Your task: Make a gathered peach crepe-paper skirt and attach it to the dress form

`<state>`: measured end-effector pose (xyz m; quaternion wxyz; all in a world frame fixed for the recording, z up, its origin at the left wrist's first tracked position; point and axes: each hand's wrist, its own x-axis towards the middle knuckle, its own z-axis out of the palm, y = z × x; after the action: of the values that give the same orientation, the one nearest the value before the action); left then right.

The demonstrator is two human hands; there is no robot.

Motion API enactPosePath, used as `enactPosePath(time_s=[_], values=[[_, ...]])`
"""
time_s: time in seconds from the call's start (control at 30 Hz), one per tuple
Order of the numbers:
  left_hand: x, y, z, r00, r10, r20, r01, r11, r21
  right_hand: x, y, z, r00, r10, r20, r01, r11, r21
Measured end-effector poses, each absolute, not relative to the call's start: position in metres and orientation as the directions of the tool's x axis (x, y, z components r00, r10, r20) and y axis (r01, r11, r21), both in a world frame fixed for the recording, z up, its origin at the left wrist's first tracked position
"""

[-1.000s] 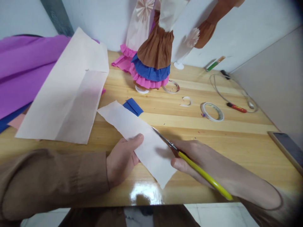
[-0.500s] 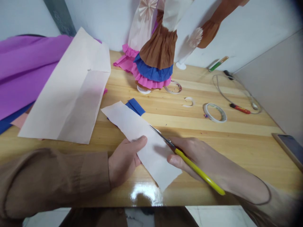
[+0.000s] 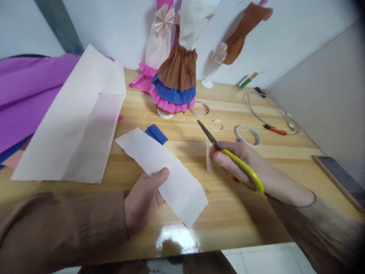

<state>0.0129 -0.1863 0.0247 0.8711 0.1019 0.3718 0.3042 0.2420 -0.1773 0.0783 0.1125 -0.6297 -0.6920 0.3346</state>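
Pinched between thumb and fingers of my left hand (image 3: pixel 145 198) is a white paper strip (image 3: pixel 171 171), held slanting over the table. My right hand (image 3: pixel 242 161) grips yellow-handled scissors (image 3: pixel 242 165), blades together and pointing up and left, apart from the strip. A narrow sliver of pale paper (image 3: pixel 209 156) hangs by the fingers of the right hand; whether they pinch it I cannot tell. Beyond the strip lies a folded blue piece of paper (image 3: pixel 156 134). To the left is a large creased white sheet (image 3: pixel 82 125).
A figure in a layered brown, blue and pink paper skirt (image 3: pixel 179 72) stands at the back. Tape rolls (image 3: pixel 248 136), a red-handled corded tool (image 3: pixel 275 129) and a phone (image 3: pixel 336 179) lie to the right. Purple paper (image 3: pixel 31 91) is heaped at left.
The scissors have come away from the strip, up and to the right, with a thin paper sliver now beside my right hand. My left hand still holds the strip. The view has shifted slightly.
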Motion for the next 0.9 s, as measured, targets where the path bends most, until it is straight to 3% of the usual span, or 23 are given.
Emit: enactPosePath(time_s=[0.07, 0.23, 0.4, 0.53, 0.63, 0.73, 0.9], values=[[0.012, -0.187, 0.025, 0.532, 0.621, -0.575, -0.464, 0.782, 0.416, 0.252, -0.171, 0.08, -0.165, 0.954, -0.249, 0.835, 0.001, -0.551], [0.013, -0.186, 0.03, 0.489, 0.619, -0.614, -0.474, 0.78, 0.408, 0.258, -0.171, 0.07, 0.016, 0.977, -0.213, 0.995, -0.036, -0.089], [0.016, -0.184, 0.034, 0.445, 0.635, -0.632, -0.507, 0.76, 0.406, 0.239, -0.186, 0.066, -0.049, 0.917, -0.396, 0.985, -0.02, -0.17], [0.016, -0.185, 0.033, 0.415, 0.628, -0.658, -0.486, 0.765, 0.423, 0.244, -0.177, 0.068, -0.009, 0.927, -0.374, 1.0, 0.018, 0.02], [0.015, -0.185, 0.032, 0.413, 0.62, -0.668, -0.473, 0.772, 0.424, 0.256, -0.164, 0.068, 0.154, 0.941, -0.301, 0.979, -0.105, 0.173], [0.016, -0.185, 0.033, 0.425, 0.606, -0.672, -0.466, 0.784, 0.411, 0.257, -0.16, 0.067, 0.181, 0.948, -0.262, 0.981, -0.154, 0.119], [0.017, -0.182, 0.04, 0.353, 0.66, -0.664, -0.546, 0.721, 0.426, 0.238, -0.166, 0.059, -0.029, 0.958, -0.286, 0.993, -0.004, -0.114]])
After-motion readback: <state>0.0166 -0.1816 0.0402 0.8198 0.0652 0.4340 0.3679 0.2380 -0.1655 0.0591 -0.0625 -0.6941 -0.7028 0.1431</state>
